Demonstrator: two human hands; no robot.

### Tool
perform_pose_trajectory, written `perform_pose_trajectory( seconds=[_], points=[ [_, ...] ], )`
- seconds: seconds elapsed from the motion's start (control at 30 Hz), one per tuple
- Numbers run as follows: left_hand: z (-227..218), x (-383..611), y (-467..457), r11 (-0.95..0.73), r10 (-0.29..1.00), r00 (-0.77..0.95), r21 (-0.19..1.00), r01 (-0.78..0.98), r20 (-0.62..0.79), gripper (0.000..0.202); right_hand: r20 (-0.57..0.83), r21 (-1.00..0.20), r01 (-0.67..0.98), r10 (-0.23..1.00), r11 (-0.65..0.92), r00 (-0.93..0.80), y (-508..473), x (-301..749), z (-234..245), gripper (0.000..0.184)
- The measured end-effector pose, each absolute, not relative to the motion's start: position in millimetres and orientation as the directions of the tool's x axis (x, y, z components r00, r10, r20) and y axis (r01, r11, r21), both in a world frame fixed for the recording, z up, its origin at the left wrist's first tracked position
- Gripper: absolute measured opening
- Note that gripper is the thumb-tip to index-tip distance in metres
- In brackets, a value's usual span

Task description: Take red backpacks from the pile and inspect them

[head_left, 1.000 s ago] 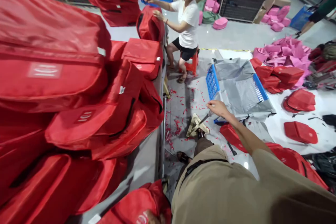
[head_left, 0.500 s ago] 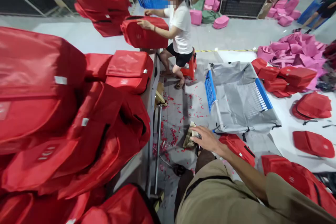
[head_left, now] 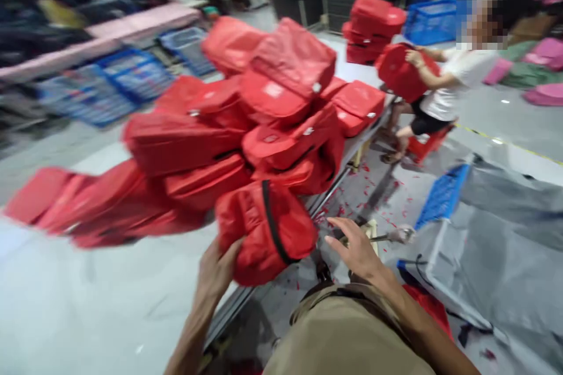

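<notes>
At six o'clock of the pile [head_left: 246, 129], left hand [head_left: 217, 272] cupping the soft, light red bag [head_left: 264, 231] from below; right hand [head_left: 358, 249] spread, empty. Best gripped by its bulging sides.

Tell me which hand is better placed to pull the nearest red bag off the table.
Probably the left hand: it already grips the red bag at the table edge. The right hand hovers open beside it, touching nothing.

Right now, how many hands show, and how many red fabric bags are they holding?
Wearer's hands: 2, left hand and right hand
Co-worker's hand: 1
Red fabric bags held: 2, near red fabric bag and far red fabric bag
Total: 5
</notes>
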State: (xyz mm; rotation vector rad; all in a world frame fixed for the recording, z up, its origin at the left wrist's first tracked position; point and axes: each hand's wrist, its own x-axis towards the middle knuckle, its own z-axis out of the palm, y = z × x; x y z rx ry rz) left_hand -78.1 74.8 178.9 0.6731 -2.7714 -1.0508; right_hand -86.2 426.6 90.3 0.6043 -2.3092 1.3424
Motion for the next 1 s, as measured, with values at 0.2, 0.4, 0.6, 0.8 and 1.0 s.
perform_pose_trajectory(
  seconds=[0.2, 0.4, 0.6, 0.8, 1.0],
  points=[
    [167, -68, 68, 0.561, -0.421, -0.907, 0.787, -0.257, 0.004, 0.067, 0.328, -0.855, -0.441, -0.374, 0.273, -0.867, 331, -88, 111, 0.071],
    [144, -75, 26, 0.355, -0.458, -0.888, 0.924, -0.141, 0.04, 0.055, 0.283, -0.861, -0.457, -0.536, 0.224, -0.796, 278, -82, 96, 0.071],
    [129, -92, 3, -0.213, -0.465, -0.878, 0.977, -0.016, -0.115, 0.075, 0.358, -0.844, -0.513, -0.55, 0.154, -0.755, 256, -86, 74, 0.056],
    [76, -97, 26, -0.59, -0.421, -0.871, 0.806, 0.051, -0.253, 0.074, 0.197, -0.914, -0.331, -0.457, 0.234, -0.867, 260, -100, 59, 0.088],
    [57, -104, 37, -0.615, -0.353, -0.908, 0.787, 0.046, -0.224, 0.071, 0.325, -0.788, -0.425, -0.287, 0.444, -0.901, 254, -106, 86, 0.054]
  ],
)
